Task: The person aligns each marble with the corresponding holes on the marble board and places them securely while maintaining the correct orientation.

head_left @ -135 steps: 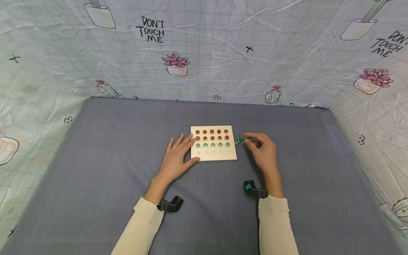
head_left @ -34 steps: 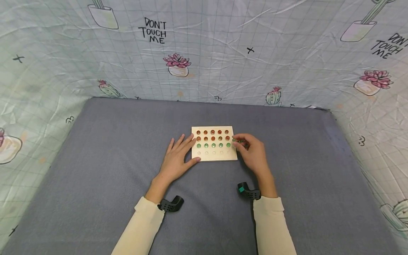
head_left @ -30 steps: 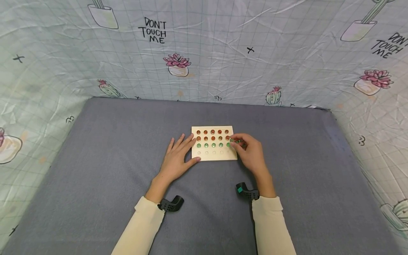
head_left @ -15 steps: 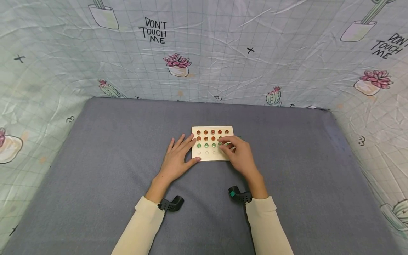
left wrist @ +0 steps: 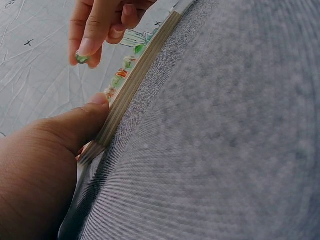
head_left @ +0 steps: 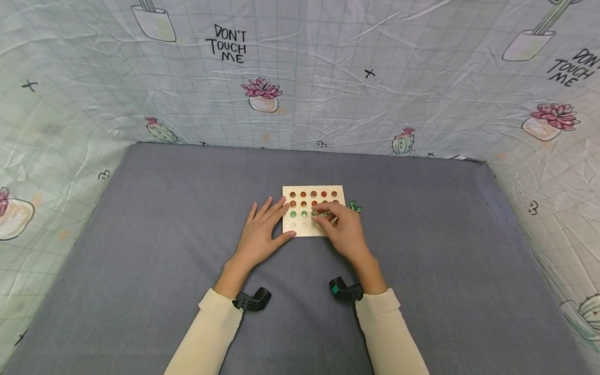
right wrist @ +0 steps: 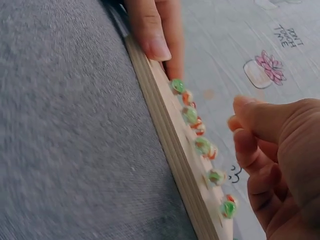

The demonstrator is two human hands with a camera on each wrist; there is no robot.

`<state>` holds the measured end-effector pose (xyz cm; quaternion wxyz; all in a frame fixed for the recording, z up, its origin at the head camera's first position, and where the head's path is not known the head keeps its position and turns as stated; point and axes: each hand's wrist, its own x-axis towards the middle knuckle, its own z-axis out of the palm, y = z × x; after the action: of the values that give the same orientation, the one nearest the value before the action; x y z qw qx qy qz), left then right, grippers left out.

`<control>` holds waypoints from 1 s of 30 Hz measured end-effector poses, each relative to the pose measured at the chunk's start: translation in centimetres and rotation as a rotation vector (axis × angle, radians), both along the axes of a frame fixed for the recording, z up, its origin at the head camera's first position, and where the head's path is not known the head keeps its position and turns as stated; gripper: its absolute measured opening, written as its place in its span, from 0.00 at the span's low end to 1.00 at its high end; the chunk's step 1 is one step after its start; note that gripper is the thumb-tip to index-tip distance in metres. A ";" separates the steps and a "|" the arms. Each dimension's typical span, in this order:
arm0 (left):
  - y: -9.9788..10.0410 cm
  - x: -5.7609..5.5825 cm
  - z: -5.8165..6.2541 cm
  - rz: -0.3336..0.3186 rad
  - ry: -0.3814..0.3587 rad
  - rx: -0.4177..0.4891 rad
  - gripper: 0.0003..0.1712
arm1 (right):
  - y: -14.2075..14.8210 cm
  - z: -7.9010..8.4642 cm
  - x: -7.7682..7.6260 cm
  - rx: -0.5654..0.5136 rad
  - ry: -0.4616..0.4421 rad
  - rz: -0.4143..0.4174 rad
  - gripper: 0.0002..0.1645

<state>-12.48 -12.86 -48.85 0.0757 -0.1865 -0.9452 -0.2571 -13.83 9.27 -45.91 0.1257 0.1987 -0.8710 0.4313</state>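
A pale wooden board (head_left: 309, 233) lies flat, bearing rows of marbles in hollows. Orange-red marbles (head_left: 313, 194) fill the two far rows, and green marbles (head_left: 304, 214) line the third. Pale round hollows (head_left: 293, 225) show in the nearest row. My left hand (head_left: 258, 234) rests with spread fingers at the board's left edge, its thumb on the near corner. Above the board, my right hand (head_left: 346, 229) pinches a green marble (left wrist: 81, 59) between thumb and fingertips, clear in the left wrist view. In the right wrist view, the fingers hide that marble.
Several loose green marbles (head_left: 355, 207) lie just right of the board. The table wears a grey cloth (head_left: 187, 208), and a printed fabric backdrop (head_left: 319, 78) rises behind it. Each wrist carries a black camera mount (head_left: 253, 300).
My right hand, at the loose green marbles earlier, has carried one left over the board. The loose marbles, partly covered before, show again. My left hand stays put.
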 end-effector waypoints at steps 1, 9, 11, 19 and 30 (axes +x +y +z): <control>0.0 0.0 0.0 0.000 0.000 0.000 0.42 | -0.1 -0.1 0.0 0.002 0.014 0.000 0.11; 0.1 0.0 -0.1 -0.002 0.002 0.002 0.42 | -1.0 -0.6 0.1 -0.025 0.066 0.055 0.10; 0.1 0.0 -0.1 -0.004 0.003 0.005 0.42 | -1.2 -0.8 0.2 -0.034 0.074 0.060 0.09; 0.0 0.1 -0.2 0.002 0.005 0.014 0.42 | -2.1 -1.5 0.3 -0.020 0.073 0.076 0.09; -0.1 0.1 -0.2 -0.014 0.012 0.027 0.42 | -3.0 -2.2 0.6 0.021 0.061 0.080 0.10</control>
<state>-12.41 -12.95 -49.02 0.0822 -0.1937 -0.9398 -0.2694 -13.23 6.29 -48.07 0.1327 0.2477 -0.8627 0.4204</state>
